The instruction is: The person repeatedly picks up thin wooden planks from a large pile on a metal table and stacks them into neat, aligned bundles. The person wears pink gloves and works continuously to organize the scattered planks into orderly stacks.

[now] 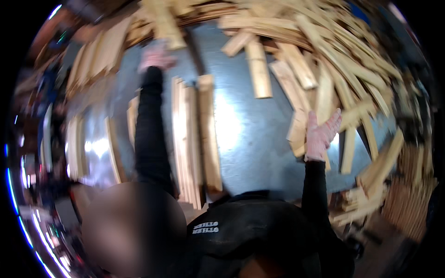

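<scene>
My left hand (pixel 157 55), in a pinkish-white glove, is stretched far forward over the metal table. Motion smears its fingers, so their grip is unclear; the near end of a pale wooden board (pixel 168 30) lies right by it. My right hand (pixel 322 135), gloved alike, is over the right side with its fingers upright and apart. It holds nothing that I can see. Beside it is a wooden slat (pixel 298 129), and whether the two touch I cannot tell. Between my arms stands a row of narrow slats (pixel 185 134), with a separate slat (pixel 210 134) along its right side.
A loose heap of wooden slats (pixel 343 60) covers the back and right of the blue-grey table (pixel 241 153). Boards (pixel 99 53) lie side by side at the far left, with more slats (pixel 75 146) nearer. Stacked wood (pixel 405 204) stands beyond the right edge.
</scene>
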Demonstrator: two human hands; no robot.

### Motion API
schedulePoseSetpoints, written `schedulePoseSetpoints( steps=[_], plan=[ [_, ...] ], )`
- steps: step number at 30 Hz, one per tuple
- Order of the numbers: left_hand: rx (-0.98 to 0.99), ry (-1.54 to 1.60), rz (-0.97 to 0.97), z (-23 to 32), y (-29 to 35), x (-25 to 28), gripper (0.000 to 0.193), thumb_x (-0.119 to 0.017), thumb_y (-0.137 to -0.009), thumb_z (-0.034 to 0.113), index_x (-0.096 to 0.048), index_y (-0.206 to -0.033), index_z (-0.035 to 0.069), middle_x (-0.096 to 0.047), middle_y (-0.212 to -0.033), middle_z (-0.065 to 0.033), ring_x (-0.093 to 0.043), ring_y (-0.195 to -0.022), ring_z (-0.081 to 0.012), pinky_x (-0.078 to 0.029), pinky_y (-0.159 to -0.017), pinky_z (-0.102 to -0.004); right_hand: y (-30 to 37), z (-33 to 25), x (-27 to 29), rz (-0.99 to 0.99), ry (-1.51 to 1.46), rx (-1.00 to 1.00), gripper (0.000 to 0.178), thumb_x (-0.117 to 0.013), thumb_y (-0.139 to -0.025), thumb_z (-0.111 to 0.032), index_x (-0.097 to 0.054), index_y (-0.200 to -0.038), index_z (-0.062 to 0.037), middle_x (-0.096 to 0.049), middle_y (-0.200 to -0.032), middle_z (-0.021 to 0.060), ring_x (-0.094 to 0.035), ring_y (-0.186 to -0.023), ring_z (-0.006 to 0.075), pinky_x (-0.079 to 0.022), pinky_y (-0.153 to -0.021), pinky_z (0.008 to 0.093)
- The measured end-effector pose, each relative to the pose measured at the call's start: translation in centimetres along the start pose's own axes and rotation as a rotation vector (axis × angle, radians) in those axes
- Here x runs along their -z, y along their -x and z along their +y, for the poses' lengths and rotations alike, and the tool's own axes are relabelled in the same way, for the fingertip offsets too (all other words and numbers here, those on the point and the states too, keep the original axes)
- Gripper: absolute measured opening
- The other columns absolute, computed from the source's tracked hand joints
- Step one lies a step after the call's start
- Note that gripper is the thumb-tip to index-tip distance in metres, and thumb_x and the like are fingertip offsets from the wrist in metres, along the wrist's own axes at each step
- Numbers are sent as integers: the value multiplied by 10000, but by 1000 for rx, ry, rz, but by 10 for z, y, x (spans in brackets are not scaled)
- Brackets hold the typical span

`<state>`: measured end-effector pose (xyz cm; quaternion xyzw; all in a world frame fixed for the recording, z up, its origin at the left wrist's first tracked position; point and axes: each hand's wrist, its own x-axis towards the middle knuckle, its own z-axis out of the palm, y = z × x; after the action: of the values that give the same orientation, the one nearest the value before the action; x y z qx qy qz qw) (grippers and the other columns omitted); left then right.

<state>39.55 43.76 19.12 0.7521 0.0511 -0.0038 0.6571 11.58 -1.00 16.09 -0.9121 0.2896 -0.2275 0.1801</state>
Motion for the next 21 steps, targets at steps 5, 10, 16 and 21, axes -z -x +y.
schedulePoseSetpoints(
  steps=[5,10,16,21],
  plan=[
    [-263,-956,149,5,95,-118,674,-628,-866,520,-408,-1394,162,-669,-1023,-131,-666,-901,-288,-531,-786,-437,-30,99,-26,-93,-221,-653,1202,-795,-687,-467,-79,-1510,39,-230,-1490,355,-304,-1376,440,-278,-1142,447],
    [-100,-1698,-344,-79,256,-141,952,-711,-748,544,-310,-1419,1,-431,-1321,-288,-418,-1250,-448,-317,-1076,-525,-4,100,-6,40,-387,-558,1105,-800,-688,-163,-96,-1517,31,-355,-1449,275,-410,-1326,352,-377,-1084,387],
    [297,-1435,-298,-127,286,-123,995,-638,-828,341,7,-1547,102,-243,-1483,-343,-435,-1253,-460,-434,-961,-558,-47,67,48,-234,-416,-59,989,-771,-699,-86,-224,-1522,-75,-430,-1413,207,-436,-1293,346,-365,-1106,398],
    [215,-1554,-321,-78,283,-104,935,-622,-805,211,-71,-1549,79,-488,-1324,-238,-569,-1091,-370,-462,-857,-525,-50,26,4,-562,-883,-14,1022,-809,-714,-112,-206,-1537,-59,-344,-1520,171,-305,-1420,263,-258,-1152,324]
  ],
)
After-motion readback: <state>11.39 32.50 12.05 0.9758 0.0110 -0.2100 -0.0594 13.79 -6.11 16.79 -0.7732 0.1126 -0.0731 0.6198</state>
